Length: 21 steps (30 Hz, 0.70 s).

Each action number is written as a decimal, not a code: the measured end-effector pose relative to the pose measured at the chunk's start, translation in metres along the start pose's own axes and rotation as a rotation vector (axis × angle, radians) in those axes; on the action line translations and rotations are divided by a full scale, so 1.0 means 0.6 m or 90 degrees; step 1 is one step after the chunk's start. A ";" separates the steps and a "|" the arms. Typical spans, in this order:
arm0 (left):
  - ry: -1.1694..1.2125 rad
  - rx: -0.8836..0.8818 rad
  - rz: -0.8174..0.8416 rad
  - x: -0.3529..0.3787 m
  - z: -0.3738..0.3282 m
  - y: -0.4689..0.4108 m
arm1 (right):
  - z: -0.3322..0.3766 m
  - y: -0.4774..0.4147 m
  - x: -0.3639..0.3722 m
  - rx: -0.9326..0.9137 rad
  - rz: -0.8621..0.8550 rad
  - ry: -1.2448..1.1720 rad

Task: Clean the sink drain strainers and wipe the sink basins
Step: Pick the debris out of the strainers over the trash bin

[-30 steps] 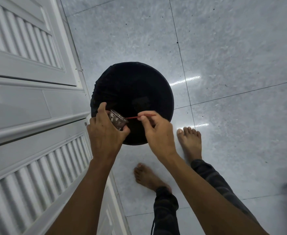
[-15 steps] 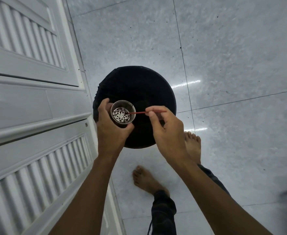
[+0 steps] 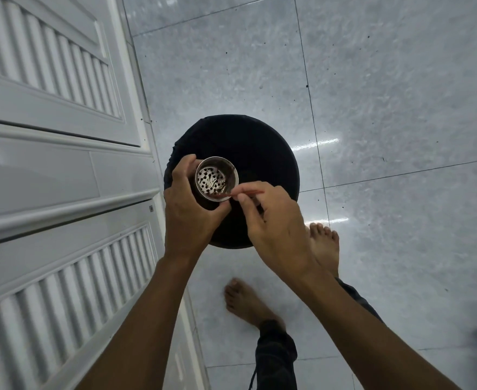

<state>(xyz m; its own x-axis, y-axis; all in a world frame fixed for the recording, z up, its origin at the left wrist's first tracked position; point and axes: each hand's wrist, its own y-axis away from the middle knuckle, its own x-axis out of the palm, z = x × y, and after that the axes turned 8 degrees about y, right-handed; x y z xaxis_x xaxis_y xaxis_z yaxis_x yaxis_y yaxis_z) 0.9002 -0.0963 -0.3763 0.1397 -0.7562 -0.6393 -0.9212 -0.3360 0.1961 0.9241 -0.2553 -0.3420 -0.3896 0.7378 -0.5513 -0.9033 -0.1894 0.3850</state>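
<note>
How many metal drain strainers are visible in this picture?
1. The round perforated metal drain strainer is held in the left hand, above the black-lined round bin. Any second strainer is out of view.

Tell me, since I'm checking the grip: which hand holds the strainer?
The left hand cups the metal strainer over the black bin; the right hand only pinches a thin red stick.
</note>
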 end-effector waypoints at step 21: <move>-0.201 0.027 0.079 0.000 0.042 0.021 | -0.036 0.002 0.019 0.007 0.093 0.118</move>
<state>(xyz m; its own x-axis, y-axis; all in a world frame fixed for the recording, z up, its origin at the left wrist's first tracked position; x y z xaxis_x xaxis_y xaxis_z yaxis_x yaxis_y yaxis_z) 0.8792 -0.0865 -0.3928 -0.0871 -0.5759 -0.8129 -0.9395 -0.2240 0.2593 0.9149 -0.2608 -0.3640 -0.5439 0.5716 -0.6144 -0.8328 -0.2777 0.4788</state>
